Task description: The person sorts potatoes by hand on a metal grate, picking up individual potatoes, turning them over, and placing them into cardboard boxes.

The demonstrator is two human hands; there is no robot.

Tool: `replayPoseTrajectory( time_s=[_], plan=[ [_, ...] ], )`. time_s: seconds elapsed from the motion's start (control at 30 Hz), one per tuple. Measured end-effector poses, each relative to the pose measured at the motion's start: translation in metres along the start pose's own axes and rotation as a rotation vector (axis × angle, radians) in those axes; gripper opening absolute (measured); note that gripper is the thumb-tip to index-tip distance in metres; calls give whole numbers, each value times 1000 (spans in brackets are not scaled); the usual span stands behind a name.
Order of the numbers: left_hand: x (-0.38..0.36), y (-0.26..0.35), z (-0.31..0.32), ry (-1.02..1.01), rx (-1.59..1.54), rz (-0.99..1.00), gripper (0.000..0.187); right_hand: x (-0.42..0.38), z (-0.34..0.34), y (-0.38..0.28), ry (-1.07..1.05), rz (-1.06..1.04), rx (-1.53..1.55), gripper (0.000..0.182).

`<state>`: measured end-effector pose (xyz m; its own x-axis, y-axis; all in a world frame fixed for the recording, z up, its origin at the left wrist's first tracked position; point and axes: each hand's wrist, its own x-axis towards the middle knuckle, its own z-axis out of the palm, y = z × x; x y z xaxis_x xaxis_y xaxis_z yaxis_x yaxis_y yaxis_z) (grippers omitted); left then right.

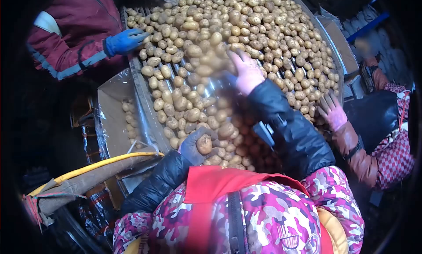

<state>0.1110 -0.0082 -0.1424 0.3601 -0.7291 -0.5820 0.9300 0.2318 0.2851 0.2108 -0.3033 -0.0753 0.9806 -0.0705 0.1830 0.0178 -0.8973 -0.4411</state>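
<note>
Many potatoes (281,38) cover a roller sorting table in front of me. My left hand (191,147), in a dark grey glove, is low at the near side with its fingers curled round a potato (204,144). Farther out over the middle of the heap is my right hand (248,74), in a pink glove, its fingers spread and nothing visible in them. It is beside several potatoes that look blurred. Bare metal rollers (211,89) show just left of it.
A co-worker's blue glove (126,41) reaches the table's left edge. Another co-worker's pink glove (332,113) touches potatoes at the right. A cardboard box (115,117) with potatoes stands left of the metal rim. A yellow-edged strip (96,167) runs along the near left.
</note>
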Motion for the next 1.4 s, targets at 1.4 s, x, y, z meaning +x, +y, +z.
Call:
replayPoseTrajectory(
  time_s=[1.4],
  plan=[
    [-77, 25, 30, 40, 201, -83, 53, -55, -75, 76, -209, 203, -38, 37]
  ],
)
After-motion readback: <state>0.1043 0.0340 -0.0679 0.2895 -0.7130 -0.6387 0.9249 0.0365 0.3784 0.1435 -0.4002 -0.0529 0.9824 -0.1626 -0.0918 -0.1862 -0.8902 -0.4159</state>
